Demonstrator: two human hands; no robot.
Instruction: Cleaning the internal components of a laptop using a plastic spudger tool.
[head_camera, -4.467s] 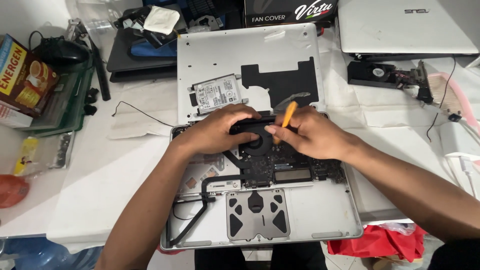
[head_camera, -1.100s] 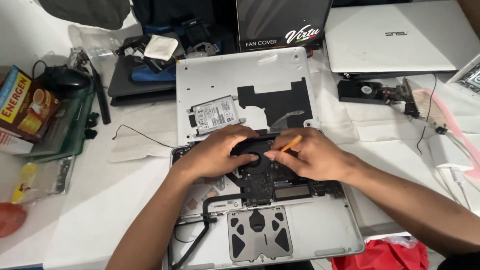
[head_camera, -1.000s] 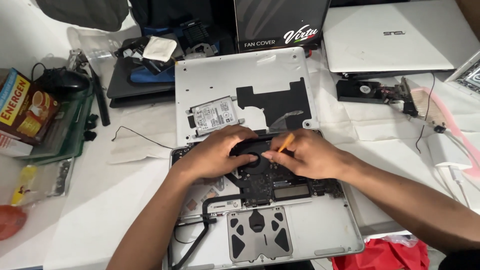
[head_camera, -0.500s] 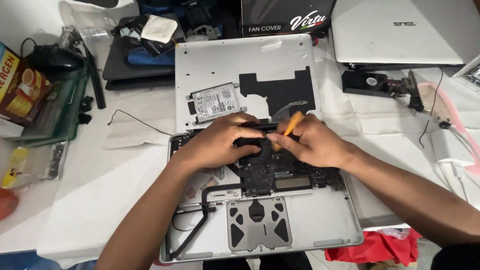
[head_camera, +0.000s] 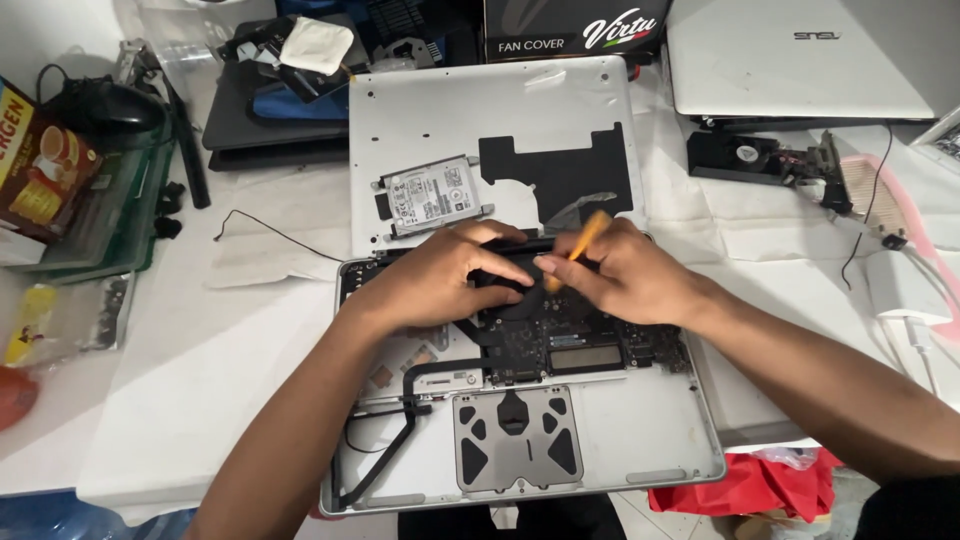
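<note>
While opened, laptop (head_camera: 600, 440) shows dark board (head_camera: 560, 345).

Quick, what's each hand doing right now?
Left hand: resting on the black fan in the open laptop, grip unclear.
Right hand: closed on an orange tool.

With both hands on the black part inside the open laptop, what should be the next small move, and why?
Probably a gentle pry upward with the orange tool, held in the right hand, while the left hand steadies the black part. The tool tip already sits at that part's edge, above the board.
</note>
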